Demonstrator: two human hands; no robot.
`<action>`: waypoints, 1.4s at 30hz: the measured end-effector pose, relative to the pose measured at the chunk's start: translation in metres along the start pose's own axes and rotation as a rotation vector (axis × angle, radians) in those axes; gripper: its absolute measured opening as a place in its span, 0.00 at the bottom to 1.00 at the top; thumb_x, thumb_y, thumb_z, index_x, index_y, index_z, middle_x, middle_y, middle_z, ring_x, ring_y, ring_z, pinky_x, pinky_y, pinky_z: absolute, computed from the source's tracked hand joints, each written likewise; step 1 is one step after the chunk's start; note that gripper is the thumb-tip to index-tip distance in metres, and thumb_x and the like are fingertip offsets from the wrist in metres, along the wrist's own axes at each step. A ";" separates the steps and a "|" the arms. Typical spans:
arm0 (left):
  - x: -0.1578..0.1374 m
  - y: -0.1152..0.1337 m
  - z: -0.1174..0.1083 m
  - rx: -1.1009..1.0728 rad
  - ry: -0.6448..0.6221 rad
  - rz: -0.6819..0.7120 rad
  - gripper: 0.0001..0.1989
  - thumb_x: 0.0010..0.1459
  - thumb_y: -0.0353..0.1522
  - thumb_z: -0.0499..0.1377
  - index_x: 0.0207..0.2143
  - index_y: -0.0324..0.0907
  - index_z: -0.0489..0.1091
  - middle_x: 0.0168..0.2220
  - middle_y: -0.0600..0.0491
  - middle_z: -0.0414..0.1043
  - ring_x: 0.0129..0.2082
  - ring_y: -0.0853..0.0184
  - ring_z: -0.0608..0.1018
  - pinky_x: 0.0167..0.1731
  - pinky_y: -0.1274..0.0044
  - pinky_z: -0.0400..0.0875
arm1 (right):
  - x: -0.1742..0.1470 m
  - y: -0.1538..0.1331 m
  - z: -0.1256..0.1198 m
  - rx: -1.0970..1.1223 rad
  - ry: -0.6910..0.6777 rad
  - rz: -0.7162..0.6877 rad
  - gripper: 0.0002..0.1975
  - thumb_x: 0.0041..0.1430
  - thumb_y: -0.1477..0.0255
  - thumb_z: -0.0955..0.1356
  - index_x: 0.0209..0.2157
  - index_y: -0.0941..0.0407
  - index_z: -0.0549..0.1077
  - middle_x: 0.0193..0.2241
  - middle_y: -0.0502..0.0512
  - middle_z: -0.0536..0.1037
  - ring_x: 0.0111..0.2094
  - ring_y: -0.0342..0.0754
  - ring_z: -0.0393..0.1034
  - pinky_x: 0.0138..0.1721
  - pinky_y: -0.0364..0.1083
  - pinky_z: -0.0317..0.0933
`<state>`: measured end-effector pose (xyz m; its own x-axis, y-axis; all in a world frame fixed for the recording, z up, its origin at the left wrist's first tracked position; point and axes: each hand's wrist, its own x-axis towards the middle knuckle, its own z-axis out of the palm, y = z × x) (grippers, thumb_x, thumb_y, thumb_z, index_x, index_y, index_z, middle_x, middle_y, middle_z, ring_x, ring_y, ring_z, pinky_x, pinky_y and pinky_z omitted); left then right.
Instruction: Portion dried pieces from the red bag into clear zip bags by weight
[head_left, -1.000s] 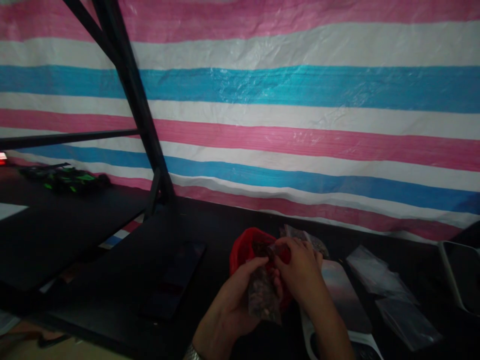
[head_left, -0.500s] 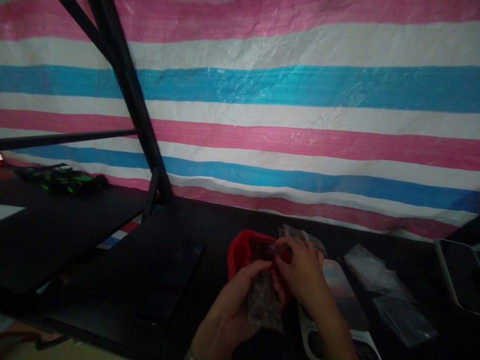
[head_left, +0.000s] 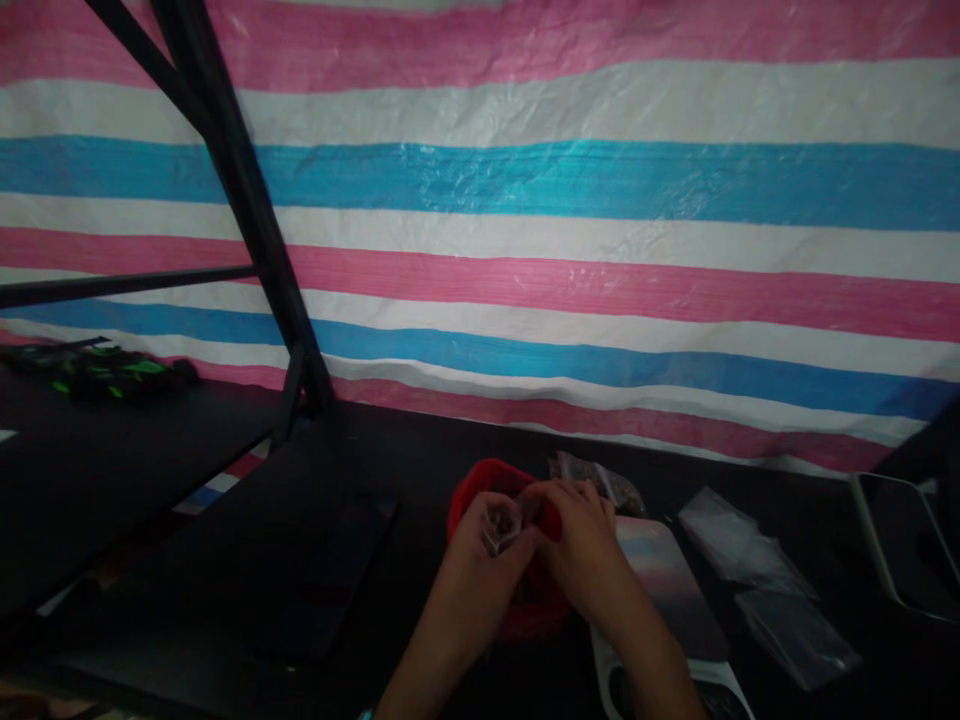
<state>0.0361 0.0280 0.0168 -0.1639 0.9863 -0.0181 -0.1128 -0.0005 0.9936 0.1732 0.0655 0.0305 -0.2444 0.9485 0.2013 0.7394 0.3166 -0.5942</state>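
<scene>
Bag [head_left: 501, 524]: one, open-mouthed, pinched in my left hand [head_left: 474, 570], over the bowl [head_left: 460, 496]. My right hand [head_left: 581, 535]: fingers curled beside it; whether pinching, I cannot tell. Handling: best held upright, mouth wide.

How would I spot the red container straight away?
Start at the big striped sheet, then the black table below. The container sits there, under the left hand and right hand. It's red, unlike the grey-and-white scale beside it.

The scene is dim, with faint glare on the striped sheet [head_left: 525, 235].
</scene>
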 end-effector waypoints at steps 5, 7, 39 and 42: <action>-0.001 -0.004 -0.001 0.188 0.047 0.233 0.06 0.61 0.33 0.60 0.40 0.46 0.65 0.35 0.57 0.68 0.35 0.67 0.74 0.38 0.74 0.71 | -0.005 -0.005 -0.010 0.229 0.023 -0.048 0.11 0.64 0.77 0.68 0.45 0.52 0.80 0.49 0.56 0.82 0.55 0.58 0.71 0.58 0.57 0.57; -0.003 -0.008 -0.003 0.226 0.090 0.287 0.09 0.62 0.32 0.59 0.44 0.46 0.63 0.39 0.55 0.68 0.38 0.65 0.75 0.41 0.72 0.72 | -0.011 -0.012 -0.020 0.398 -0.019 -0.050 0.08 0.67 0.72 0.67 0.43 0.52 0.79 0.45 0.54 0.82 0.49 0.54 0.74 0.54 0.53 0.62; -0.002 -0.034 0.012 0.047 0.248 -0.133 0.11 0.63 0.41 0.57 0.33 0.44 0.67 0.28 0.50 0.78 0.25 0.62 0.79 0.25 0.74 0.69 | 0.010 -0.007 0.016 0.455 0.210 0.326 0.09 0.57 0.66 0.70 0.25 0.53 0.78 0.27 0.58 0.84 0.32 0.58 0.80 0.35 0.50 0.66; -0.001 -0.032 0.007 0.075 0.252 -0.113 0.08 0.64 0.37 0.57 0.32 0.44 0.69 0.27 0.51 0.76 0.26 0.62 0.78 0.26 0.74 0.67 | 0.010 -0.010 0.018 0.395 0.196 0.307 0.09 0.57 0.67 0.70 0.24 0.52 0.76 0.26 0.56 0.83 0.31 0.57 0.79 0.34 0.50 0.65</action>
<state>0.0465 0.0280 -0.0141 -0.3939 0.9074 -0.1468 -0.0728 0.1284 0.9890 0.1525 0.0715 0.0244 0.0955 0.9913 0.0911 0.4566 0.0378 -0.8889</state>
